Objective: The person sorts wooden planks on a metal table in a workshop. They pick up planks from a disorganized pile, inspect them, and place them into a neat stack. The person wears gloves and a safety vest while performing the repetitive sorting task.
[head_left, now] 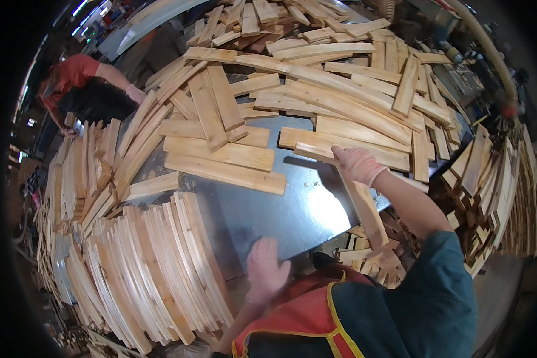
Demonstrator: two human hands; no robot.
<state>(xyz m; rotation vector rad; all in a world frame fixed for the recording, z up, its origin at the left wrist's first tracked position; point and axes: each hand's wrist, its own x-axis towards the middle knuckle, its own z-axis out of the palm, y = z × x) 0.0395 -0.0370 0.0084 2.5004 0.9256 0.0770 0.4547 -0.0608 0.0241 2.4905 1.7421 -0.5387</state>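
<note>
My right hand (359,165), in a thin pale glove, is closed on a wooden board (367,212) above the metal table (250,206). This board slants from beneath my hand past the table's near edge. Another length of wood (313,151) sticks out left from my fingers, with a dark shadow under it; whether it is a separate board I cannot tell. My left hand (267,269), thumb apart and holding nothing, is over the near edge of the table. Left of it, a row of boards (155,268) stands packed on edge.
Loose boards (340,89) lie heaped over the table's far side. Several flat boards (221,161) lie left of centre. Short offcuts (388,256) are piled below the near edge. A person in a red shirt (77,70) works at the far left. A hose (489,42) hangs far right.
</note>
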